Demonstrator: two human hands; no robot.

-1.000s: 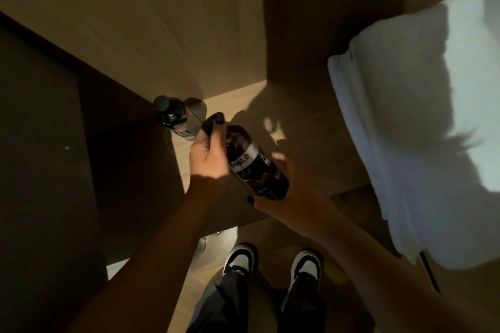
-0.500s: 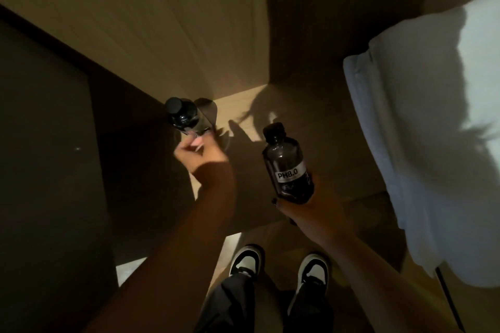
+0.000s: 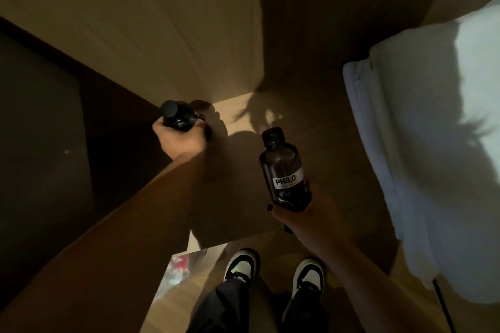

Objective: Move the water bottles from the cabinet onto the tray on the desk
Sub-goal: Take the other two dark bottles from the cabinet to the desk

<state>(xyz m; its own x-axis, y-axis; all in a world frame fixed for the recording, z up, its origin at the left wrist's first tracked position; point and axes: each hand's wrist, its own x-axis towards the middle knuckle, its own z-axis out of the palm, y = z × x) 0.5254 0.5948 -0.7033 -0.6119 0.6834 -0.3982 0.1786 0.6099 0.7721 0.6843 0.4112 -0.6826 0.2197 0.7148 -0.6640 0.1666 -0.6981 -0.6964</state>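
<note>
Starting at my left hand [image 3: 180, 138]: it's wrapped around the body of a dark water bottle [image 3: 177, 116] up at about 10 o'clock from the middle of the view. Fingers curl round the shoulder below the black cap, thumb side facing me. That bottle sits at the back left corner of the cabinet shelf [image 3: 238, 113], close to the side panel, so I'd guess the grip is high because there's no room to get lower. Can't tell if it's off the shelf yet, too dark under it.

Right hand [image 3: 300, 213] is at roughly 4 o'clock from center, clamped on the base of the second bottle [image 3: 284, 170], the one with the PH8.0 label. It's held clear of the shelf, cap tilted slightly toward 11 o'clock, label facing up. Holding it from below like that looks like a carry grip, parked out of the way while the other hand works.

Further out: my black and white sneakers [image 3: 273, 270] on the floor at 6 o'clock, and white bedding [image 3: 433, 143] filling the 3 o'clock side. Something crinkly with a bit of red at 7 o'clock, can't make it out.

No tray or counter visible anywhere here, so I figure both bottles need carrying off once the left one is free.
</note>
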